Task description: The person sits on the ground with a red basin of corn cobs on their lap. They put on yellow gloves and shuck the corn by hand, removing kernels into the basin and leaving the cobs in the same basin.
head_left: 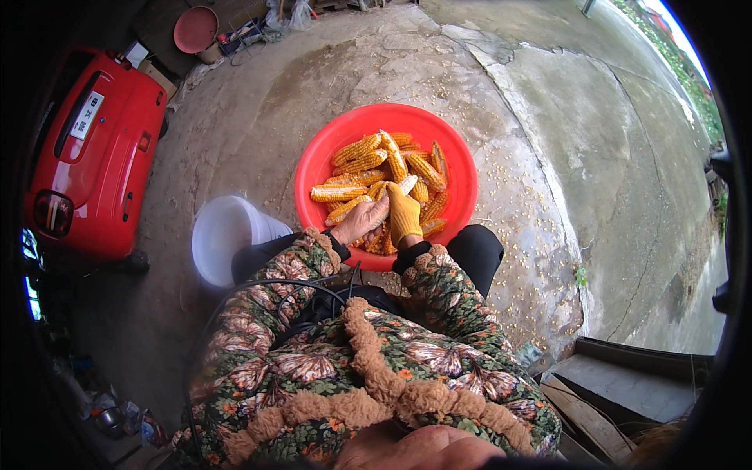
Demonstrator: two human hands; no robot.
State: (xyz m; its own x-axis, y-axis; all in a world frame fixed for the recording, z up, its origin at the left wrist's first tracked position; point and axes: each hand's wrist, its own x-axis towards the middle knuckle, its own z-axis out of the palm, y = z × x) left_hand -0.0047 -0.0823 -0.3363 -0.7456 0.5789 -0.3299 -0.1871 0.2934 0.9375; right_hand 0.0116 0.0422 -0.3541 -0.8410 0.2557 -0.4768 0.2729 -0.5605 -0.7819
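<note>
A wide red plastic basin [464,168] sits on the ground in front of me, holding several yellow ears of corn [338,193]. Over the basin, both hands are together on one corn cob [408,184], whose pale, partly bare end sticks out past the fingers. My left hand [362,221] is bare, its fingers closed around the near part of the cob. A yellow knit glove covers my right hand [404,213], which is closed against the same cob. The fingers hide most of the cob's middle.
A white plastic bucket [222,243] stands left of the basin by my leg. Farther left is a red vehicle [106,157]. Loose kernels [509,227] lie scattered on the concrete to the right. A round reddish basin [196,30] rests at the far left; a dark cable [205,337] crosses my left sleeve.
</note>
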